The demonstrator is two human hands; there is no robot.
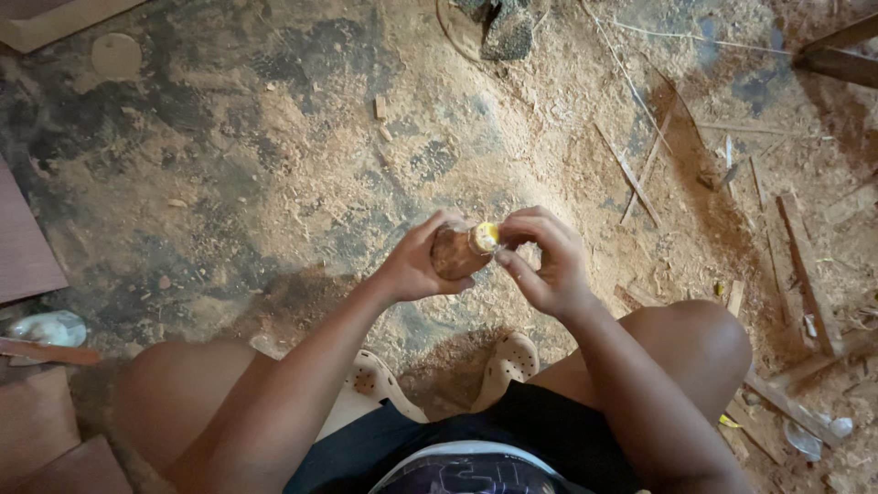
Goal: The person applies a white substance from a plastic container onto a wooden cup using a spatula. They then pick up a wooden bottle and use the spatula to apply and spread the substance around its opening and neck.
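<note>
The small brown bottle (457,253) sits in the air between your 2 hands, above the sawdust-covered floor (274,183) and just ahead of your knees. Your left hand (422,261) is wrapped around its body, fingers closed on the brown side. Your right hand (544,261) pinches the yellow cap (487,236) with thumb and fingertips, the other fingers curled loosely behind.

The bottle looks light and stiff, smooth on the sides and probably a bit slippery with dust on your skin. Whether it is glass or plastic cannot be told, so treat it as breakable over that hard floor. The body is the safe place to grip, as you have it; the cap is small and gives only a fingertip hold.

Below you, your 2 pale perforated sandals (512,361) stand on the floor between your knees. The floor ahead and toward the left edge of view lies open, apart from dust and small chips. To the right, thin wood strips (631,174) and longer offcuts (805,274) lie scattered, and brown boards (27,247) sit at the left edge.
</note>
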